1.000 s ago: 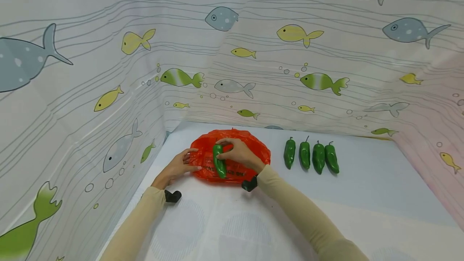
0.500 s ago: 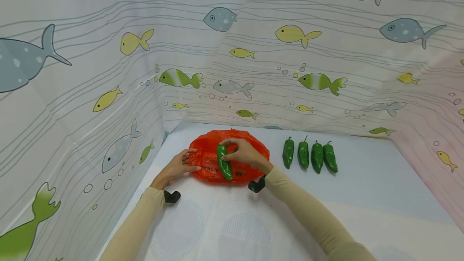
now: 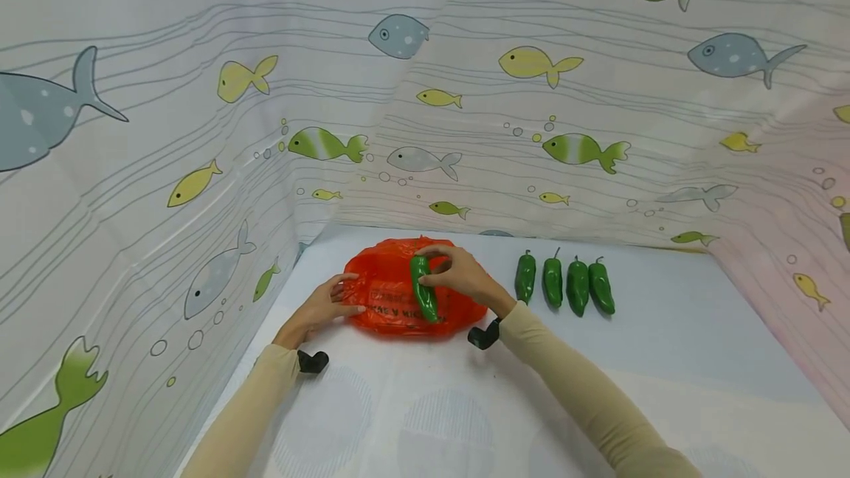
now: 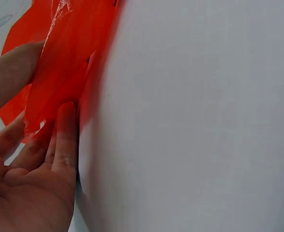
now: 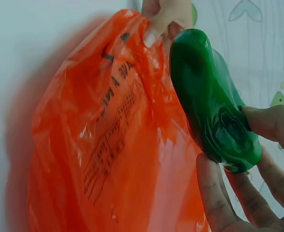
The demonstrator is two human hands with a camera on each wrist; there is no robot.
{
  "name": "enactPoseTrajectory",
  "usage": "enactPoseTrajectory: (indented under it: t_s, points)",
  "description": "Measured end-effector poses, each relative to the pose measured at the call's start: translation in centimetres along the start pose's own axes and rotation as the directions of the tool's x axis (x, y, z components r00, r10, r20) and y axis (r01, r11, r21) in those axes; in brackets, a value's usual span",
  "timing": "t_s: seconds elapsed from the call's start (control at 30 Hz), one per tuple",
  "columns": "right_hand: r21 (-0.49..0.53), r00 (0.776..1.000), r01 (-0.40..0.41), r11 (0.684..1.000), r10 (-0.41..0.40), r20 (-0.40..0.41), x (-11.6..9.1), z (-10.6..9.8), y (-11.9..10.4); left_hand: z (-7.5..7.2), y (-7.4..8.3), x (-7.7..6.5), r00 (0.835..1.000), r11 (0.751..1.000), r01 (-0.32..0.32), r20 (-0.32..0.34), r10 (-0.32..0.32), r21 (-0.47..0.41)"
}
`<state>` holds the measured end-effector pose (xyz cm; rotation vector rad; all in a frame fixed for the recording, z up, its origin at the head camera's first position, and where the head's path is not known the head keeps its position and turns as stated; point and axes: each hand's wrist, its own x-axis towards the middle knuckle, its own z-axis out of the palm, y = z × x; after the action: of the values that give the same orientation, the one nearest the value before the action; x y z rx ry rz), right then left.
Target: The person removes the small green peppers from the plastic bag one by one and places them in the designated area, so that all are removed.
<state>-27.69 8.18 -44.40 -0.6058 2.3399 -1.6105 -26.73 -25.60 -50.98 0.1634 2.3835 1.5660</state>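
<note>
A green pepper [image 3: 423, 288], glossy and long, hangs tip down over the red plastic bag [image 3: 388, 319]. My right hand [image 3: 461, 271] grips it near its upper end, between thumb and fingers, as the right wrist view shows with the pepper [image 5: 205, 92] close up. My left hand [image 3: 322, 308] stays at the bag's left end, thumb and fingers spread apart. In the left wrist view, fingertips [image 4: 67, 113] lie against the thin red plastic [image 4: 74, 58], and some finger ends are hidden by it. Dark print shows on the bag.
Several more green peppers [image 3: 578, 286] lie in a row to the right of the bag, stems pointing away. A white cloth [image 3: 425, 404] covers the table. Fish-patterned sheets [image 3: 491, 116] rise at the back and both sides.
My right hand has moved to the right over the bag with the pepper, uncovering more of the print. The left hand has kept its place at the bag's left end.
</note>
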Motion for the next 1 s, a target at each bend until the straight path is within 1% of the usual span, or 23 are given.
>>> enactPoseTrajectory:
  t_s: [0.23, 0.4, 0.47, 0.63, 0.83, 1.0]
  points:
    - [-0.046, 0.999, -0.022, 0.999, 0.020, -0.036, -0.7, -1.5, 0.2, -0.1, 0.0, -0.1, 1.000, 0.999, 0.019, 0.000, -0.019, 0.029]
    - [-0.032, 0.999, -0.014, 0.999, 0.013, -0.051, -1.2, -2.6, 0.7, -0.3, 0.0, -0.1, 1.000, 1.000, 0.012, 0.003, -0.012, 0.013]
    - [-0.016, 0.998, -0.024, 1.000, 0.023, -0.059, -1.4, -3.1, 1.0, -0.3, 0.0, -0.1, 1.000, 1.000, 0.006, 0.005, -0.006, 0.010]
    - [-0.026, 0.995, -0.038, 0.999, 0.036, -0.094, -2.2, -4.3, 1.4, -0.3, 0.1, -0.1, 1.000, 1.000, -0.004, 0.008, 0.004, 0.002]
    - [-0.036, 0.990, -0.056, 0.998, 0.051, -0.132, -3.3, -5.9, 1.7, -0.1, 0.4, -0.1, 1.000, 1.000, 0.011, 0.006, -0.011, -0.018]
    - [-0.028, 0.988, -0.051, 0.998, 0.046, -0.150, -4.3, -7.3, 2.0, 0.0, 0.5, -0.1, 1.000, 1.000, 0.015, 0.004, -0.015, -0.003]
